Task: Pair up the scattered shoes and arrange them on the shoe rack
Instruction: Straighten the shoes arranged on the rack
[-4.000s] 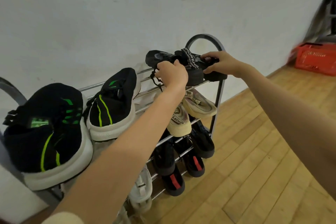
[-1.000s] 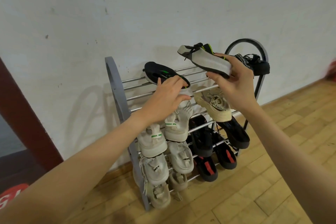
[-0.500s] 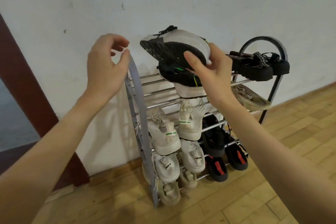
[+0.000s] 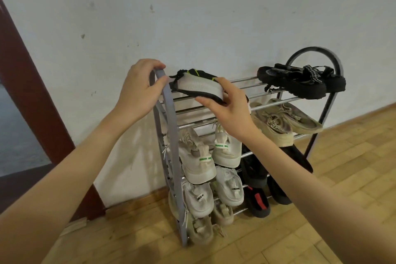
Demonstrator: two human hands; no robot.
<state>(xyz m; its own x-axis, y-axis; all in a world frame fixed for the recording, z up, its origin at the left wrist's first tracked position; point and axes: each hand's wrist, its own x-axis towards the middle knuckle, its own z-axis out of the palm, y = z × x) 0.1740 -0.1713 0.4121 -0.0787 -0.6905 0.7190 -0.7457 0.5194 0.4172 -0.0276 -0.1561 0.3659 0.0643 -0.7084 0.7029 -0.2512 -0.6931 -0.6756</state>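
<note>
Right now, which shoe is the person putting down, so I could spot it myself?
Find the metal shoe rack against the white wall and look at its top shelf, at the end by the grey arched side frame. The black sneaker lies there under the right hand. Unlike the black sandals at the far end, it has a pale ribbed sole and lime-green accents.

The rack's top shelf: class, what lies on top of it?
On the shoe rack, black sandals sit at the right. At the left, the right hand holds a black-and-green sneaker sole-up, hiding whatever is beneath.
</note>
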